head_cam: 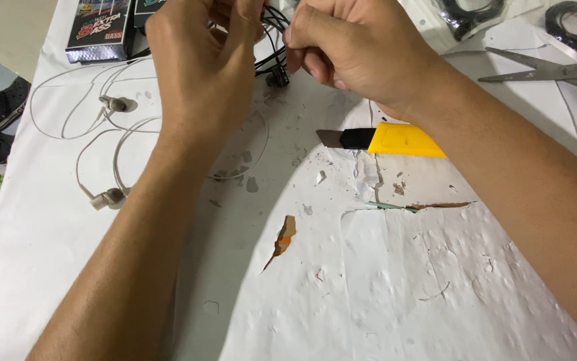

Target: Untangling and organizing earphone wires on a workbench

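Note:
My left hand (201, 60) and my right hand (349, 47) meet at the top of the view, both pinching a bundle of thin black earphone cable (272, 40). A black earbud (277, 78) dangles from the cable just below my fingers. A white pair of earphones (111, 103) lies spread out on the white paper-covered table (382, 281), left of my left forearm, with a second bud (108, 198) nearer me.
A yellow utility knife (385, 139) with its blade out lies under my right wrist. Scissors (542, 70) rest at the upper right beside bagged black cables (469, 12). Dark product boxes (101, 30) stand at the top left. The paper is torn in places; sandals (1, 107) sit left of the table.

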